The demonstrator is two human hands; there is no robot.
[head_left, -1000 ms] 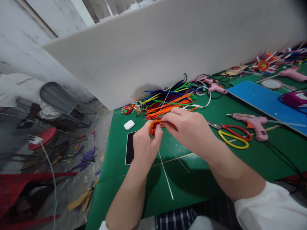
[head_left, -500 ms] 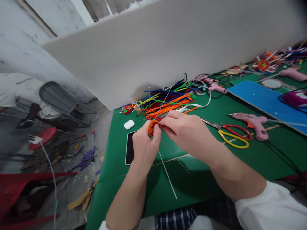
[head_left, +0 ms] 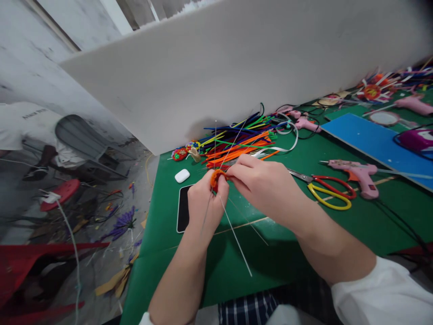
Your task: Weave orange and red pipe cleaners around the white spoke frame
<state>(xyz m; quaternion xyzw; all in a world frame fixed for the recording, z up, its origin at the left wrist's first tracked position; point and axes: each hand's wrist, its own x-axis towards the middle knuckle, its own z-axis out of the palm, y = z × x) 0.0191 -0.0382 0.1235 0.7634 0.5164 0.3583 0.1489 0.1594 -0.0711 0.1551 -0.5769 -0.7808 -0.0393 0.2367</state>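
Observation:
Between thumb and fingers, my left hand (head_left: 205, 203) grips a small curled ring of fuzzy orange pipe cleaner (head_left: 215, 177) above the table. My right hand (head_left: 262, 185) is closed in a pinch at the ring's right side, on the orange pipe cleaner's strand; the fingertips partly hide it. Several thin pale wires stick out from the ring, one long wire (head_left: 237, 239) pointing down toward me and others rising behind. Under my left hand lies a phone (head_left: 183, 210), partly covered. Scissors (head_left: 329, 192) with red and yellow handles rest right of my right hand.
A pile of coloured pipe cleaners (head_left: 237, 142) lies at the back of the green table (head_left: 162, 253). Nearby are a white case (head_left: 181, 176), a pink glue gun (head_left: 363, 176) with a cord, and a blue board (head_left: 368, 140). A person (head_left: 20, 126) sits beyond the table's left edge.
Both hands keep hold of the orange ring and barely shift. The long wire's lower end swings a little to the right, and the upright wires change angle.

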